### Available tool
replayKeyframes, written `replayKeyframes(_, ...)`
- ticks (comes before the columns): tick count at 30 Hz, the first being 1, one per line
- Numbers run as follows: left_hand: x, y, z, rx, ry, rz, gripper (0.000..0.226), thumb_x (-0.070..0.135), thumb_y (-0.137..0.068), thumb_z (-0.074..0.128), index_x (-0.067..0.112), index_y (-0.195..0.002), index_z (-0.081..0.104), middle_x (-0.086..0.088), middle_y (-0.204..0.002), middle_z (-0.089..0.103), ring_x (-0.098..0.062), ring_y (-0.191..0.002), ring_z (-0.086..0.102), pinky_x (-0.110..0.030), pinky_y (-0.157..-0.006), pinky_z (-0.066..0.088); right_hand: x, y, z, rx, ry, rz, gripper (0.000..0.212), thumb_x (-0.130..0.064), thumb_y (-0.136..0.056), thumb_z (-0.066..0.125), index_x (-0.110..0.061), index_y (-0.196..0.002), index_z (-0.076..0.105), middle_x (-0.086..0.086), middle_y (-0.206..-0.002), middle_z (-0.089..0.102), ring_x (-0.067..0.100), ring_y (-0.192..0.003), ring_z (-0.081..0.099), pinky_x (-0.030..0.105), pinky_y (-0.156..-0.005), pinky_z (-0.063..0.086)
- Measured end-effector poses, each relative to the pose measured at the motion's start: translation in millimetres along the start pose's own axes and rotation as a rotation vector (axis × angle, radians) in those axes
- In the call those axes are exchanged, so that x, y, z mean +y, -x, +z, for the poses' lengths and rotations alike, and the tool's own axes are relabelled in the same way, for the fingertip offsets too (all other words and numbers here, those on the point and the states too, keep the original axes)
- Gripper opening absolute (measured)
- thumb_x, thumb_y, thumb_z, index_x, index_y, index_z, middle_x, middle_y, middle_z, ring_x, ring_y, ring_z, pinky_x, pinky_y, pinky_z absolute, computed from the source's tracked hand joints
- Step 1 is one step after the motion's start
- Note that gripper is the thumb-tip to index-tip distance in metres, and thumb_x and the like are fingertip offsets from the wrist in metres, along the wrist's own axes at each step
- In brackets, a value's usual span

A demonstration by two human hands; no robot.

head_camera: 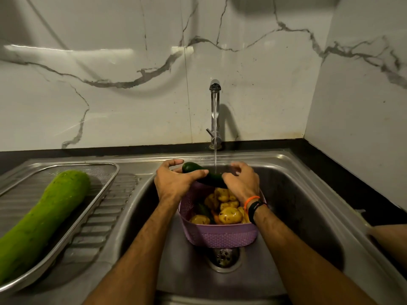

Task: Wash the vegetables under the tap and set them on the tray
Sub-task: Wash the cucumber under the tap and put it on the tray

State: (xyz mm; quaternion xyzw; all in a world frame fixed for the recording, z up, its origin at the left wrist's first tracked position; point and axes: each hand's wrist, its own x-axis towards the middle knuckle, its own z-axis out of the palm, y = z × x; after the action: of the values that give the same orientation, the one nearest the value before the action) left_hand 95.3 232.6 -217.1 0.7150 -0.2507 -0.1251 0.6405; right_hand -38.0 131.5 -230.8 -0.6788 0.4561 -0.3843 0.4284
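Both your hands, left hand [174, 182] and right hand [241, 181], have fingers curled round the dark cucumber [203, 176] under the tap [214, 111] stream, so wet skin could slip into the basket [220, 235].

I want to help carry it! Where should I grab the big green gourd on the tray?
Probably around the gourd's narrower middle, both hands coming from above. It lies flat and long across the tray, with thick rounded ends, so one hand alone would likely let it tip.
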Motion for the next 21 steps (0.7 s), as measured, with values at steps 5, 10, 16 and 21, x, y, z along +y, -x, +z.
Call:
replayKeyframes(5, -0.9, -0.7, 4.5, 0.053, -0.018, 0.01, 0.075, 0.033, -0.049, 0.097, 0.023, -0.11, 0.054, -0.004, -0.112, 0.066, -0.021, -0.102, 0.065, -0.036, -0.089, 0.058, -7.3, 12.4, 8.9, -0.176, 0.321, -0.352, 0.051, -0.023, -0.07, 0.077, -0.026, -0.12, 0.064, -0.006, -0.116, 0.066, 0.014, -0.108, 0.058, 0.033, -0.096, 0.051)
replayKeyframes(10, 0.4, 2.4, 5.0, -0.019, 0.048, -0.016, 0.077, 0.036, -0.049, 0.096, 0.019, -0.111, 0.056, -0.004, -0.106, 0.071, -0.018, -0.097, 0.069, -0.035, -0.086, 0.06, -6.2, 16.6, 15.9, -0.14, 0.395, -0.39, 0.044, -0.031, -0.074, 0.08, -0.028, -0.115, 0.065, -0.006, -0.108, 0.07, 0.015, -0.1, 0.064, 0.037, -0.09, 0.055)
replayKeyframes(16, -1.3, 5.4, 8.1, -0.279, 0.118, -0.138, 0.051, 0.058, -0.096, 0.04, 0.014, -0.105, 0.063, -0.007, -0.101, 0.072, -0.018, -0.093, 0.071, -0.038, -0.086, 0.058, -6.1, 8.2, 12.7, -0.164, 0.198, -0.14, 0.053, -0.034, -0.074, 0.083, -0.019, -0.122, 0.065, 0.0, -0.107, 0.072, 0.013, -0.097, 0.066, 0.028, -0.088, 0.053)
replayKeyframes(21, -3.3, 4.1, 10.8, -0.499, -0.084, -0.201, 0.023, -0.006, -0.094, 0.049, 0.006, -0.106, 0.064, -0.009, -0.095, 0.071, -0.013, -0.078, 0.067, -0.026, -0.062, 0.057, -0.1, -5.8, 14.1, -0.204, -0.113, 0.091, 0.036, -0.025, -0.078, 0.08, -0.013, -0.11, 0.069, 0.001, -0.099, 0.073, 0.017, -0.097, 0.067, 0.029, -0.084, 0.054)
